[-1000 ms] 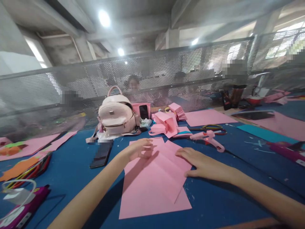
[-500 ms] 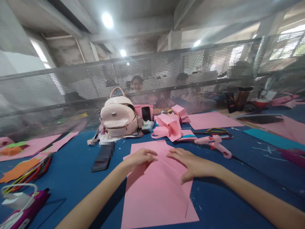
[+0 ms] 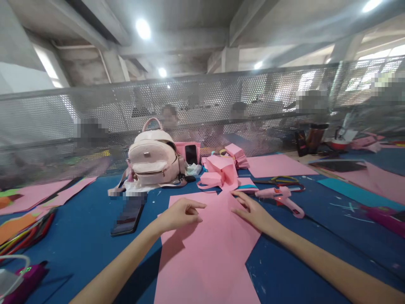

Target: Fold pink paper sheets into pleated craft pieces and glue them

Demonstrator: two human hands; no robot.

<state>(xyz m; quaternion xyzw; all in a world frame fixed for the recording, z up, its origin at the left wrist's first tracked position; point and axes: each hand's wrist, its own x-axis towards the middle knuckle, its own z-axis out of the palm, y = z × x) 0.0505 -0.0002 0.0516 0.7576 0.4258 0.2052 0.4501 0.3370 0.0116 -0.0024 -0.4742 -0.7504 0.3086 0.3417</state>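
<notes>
Fingers of both hands lie spread and pressing flat on the pink paper sheet [image 3: 205,249], grasping nothing. Left to right: a black smartphone [image 3: 128,215] lies at 10 o'clock from the left hand [image 3: 179,214], whose loosely curled fingers and extended index finger rest on the sheet's upper left part; a pink backpack [image 3: 153,158] stands at 11 o'clock; folded pink paper pieces [image 3: 221,171] lie at 12 o'clock; the right hand [image 3: 253,211] rests open on the sheet's upper right part, with a pink hot-glue gun [image 3: 280,196] at 2 o'clock. Compared with one second earlier, the folded flap under the right hand now lies flattened out, and both hands sit nearer the far edge, which suggests the smoothing or creasing step is in progress. The sheet itself lies on the blue table [image 3: 82,236], directly before the person.
</notes>
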